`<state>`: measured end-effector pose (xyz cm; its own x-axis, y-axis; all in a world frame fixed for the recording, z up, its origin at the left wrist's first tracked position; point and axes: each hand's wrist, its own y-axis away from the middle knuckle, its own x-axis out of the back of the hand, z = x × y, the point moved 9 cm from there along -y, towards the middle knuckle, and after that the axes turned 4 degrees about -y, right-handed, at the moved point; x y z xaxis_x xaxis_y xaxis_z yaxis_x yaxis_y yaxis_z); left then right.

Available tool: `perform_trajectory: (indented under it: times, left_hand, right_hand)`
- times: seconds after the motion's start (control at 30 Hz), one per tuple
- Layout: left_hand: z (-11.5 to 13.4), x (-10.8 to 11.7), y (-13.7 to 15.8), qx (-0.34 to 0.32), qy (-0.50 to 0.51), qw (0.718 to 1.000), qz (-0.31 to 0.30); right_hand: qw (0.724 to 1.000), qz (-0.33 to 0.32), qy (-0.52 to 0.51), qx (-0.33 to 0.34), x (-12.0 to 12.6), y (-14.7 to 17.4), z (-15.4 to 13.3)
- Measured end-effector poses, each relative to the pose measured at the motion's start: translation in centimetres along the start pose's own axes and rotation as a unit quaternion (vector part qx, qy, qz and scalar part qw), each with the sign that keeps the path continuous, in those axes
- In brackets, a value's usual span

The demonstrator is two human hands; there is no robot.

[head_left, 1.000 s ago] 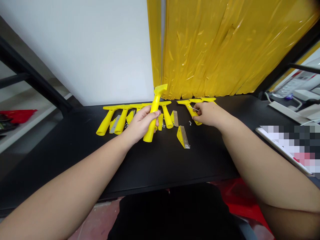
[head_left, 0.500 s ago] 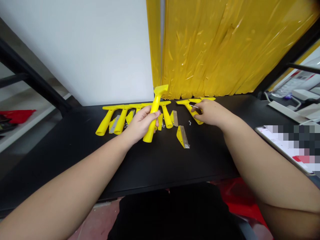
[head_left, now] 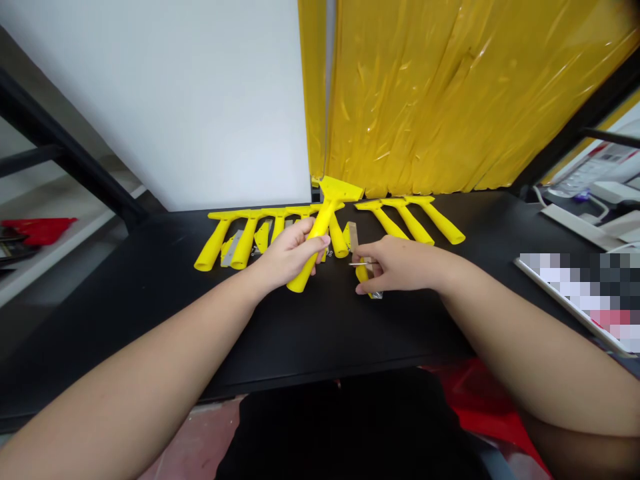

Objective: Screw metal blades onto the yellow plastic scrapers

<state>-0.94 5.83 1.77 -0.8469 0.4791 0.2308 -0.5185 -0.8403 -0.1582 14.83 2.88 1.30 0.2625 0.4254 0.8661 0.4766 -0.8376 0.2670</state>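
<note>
My left hand is wrapped round the grip of a yellow plastic scraper handle, raised above the table with its wide head tilted up and facing me. My right hand is lower, its fingers curled around a thin metal rod pointing left. Beneath those fingers lies a yellow blade piece with a clear-wrapped edge, partly hidden; whether the fingers touch it I cannot tell. Another such blade piece rests just behind. Tiny metal hardware shows near the left hand.
Several yellow scraper handles lie in a row on the black table at left, blade pieces between them. Three more handles lie at right. A phone-like device sits at the right edge. Yellow plastic sheeting hangs behind.
My right hand has moved left and toward me, from the right-hand handles to the near blade piece, keeping the metal rod. The handle in my left hand has turned, its head now showing broadside.
</note>
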Motion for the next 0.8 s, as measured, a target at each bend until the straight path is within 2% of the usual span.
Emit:
perform_trajectory:
  times: [0.17, 0.43, 0.63, 0.8]
  left_hand:
    - [0.1, 0.0, 0.0, 0.004, -0.010, 1.000, -0.001]
    - [0.0, 0.1, -0.1, 0.000, -0.010, 1.000, -0.004]
    - [0.0, 0.0, 0.0, -0.003, -0.013, 1.000, -0.005]
    - [-0.1, 0.0, 0.0, -0.003, -0.015, 1.000, -0.010]
  right_hand:
    - [0.999, -0.034, 0.015, 0.014, -0.9, -0.1, -0.3]
    - [0.998, -0.049, 0.004, 0.030, -0.5, 0.3, -0.2]
    - [0.998, -0.068, 0.007, -0.006, 0.0, 0.5, 1.7]
    - [0.991, -0.123, -0.036, -0.030, -0.5, 1.5, 1.9]
